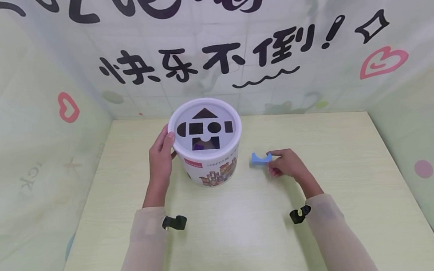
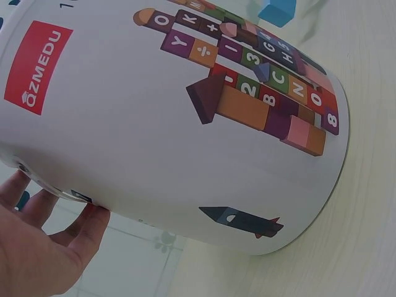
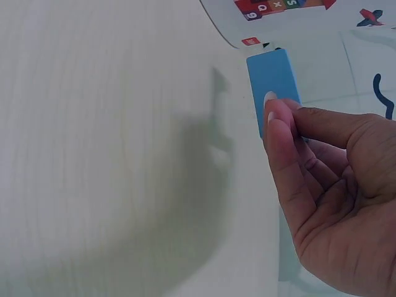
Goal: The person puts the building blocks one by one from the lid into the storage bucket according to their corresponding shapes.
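Observation:
A white round bucket (image 1: pixel 209 154) with printed pictures of building blocks stands upright on the table, topped by a white lid (image 1: pixel 237 140) with several shaped cut-outs. Something purple shows through the notched hole. My left hand (image 1: pixel 160 157) holds the bucket's left side, its thumb at the lid rim; in the left wrist view the fingers (image 2: pixel 90 232) lie against the wall. To the right of the bucket, my right hand (image 1: pixel 287 163) pinches one end of a blue arch block (image 1: pixel 261 160) between thumb and fingertips. The block's flat blue face (image 3: pixel 272 77) shows in the right wrist view.
A pale wooden table (image 1: pixel 233 241) carries the bucket. Behind it rises a printed cloth wall (image 1: pixel 203 83) with large black characters, and similar cloth flanks the table left and right. Both wrists wear black camera mounts (image 1: pixel 175 222).

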`<state>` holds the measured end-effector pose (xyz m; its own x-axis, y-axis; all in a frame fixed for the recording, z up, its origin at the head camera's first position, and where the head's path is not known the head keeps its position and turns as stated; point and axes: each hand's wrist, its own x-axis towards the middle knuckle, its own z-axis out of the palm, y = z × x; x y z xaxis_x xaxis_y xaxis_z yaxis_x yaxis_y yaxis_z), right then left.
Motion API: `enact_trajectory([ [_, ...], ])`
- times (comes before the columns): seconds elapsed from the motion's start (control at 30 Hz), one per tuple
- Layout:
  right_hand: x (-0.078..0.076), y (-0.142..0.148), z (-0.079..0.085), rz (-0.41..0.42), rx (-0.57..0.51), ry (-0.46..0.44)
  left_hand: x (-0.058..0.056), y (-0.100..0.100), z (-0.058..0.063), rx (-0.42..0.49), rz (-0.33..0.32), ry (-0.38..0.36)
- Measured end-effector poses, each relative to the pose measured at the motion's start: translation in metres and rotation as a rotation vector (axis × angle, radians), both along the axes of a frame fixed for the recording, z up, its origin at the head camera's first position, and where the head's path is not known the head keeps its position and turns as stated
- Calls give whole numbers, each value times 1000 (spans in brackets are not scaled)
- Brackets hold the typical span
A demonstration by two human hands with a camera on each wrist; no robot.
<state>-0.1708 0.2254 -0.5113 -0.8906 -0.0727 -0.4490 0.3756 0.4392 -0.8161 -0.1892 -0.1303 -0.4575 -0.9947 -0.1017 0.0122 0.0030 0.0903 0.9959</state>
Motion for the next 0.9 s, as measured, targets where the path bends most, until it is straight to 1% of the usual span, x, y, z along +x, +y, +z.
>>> enact_trajectory([
  [0.1,-3,1,10,-12,-17,3,0,0,-1,1,1,2],
  [0.33,-8,6,30,-35,-27,47,0,0,0,7,4,-1],
  [0.7,-11,9,56,-69,-38,114,1,0,1,-8,1,2],
  [0.9,-11,8,72,-68,-42,153,0,0,0,-10,2,7],
])
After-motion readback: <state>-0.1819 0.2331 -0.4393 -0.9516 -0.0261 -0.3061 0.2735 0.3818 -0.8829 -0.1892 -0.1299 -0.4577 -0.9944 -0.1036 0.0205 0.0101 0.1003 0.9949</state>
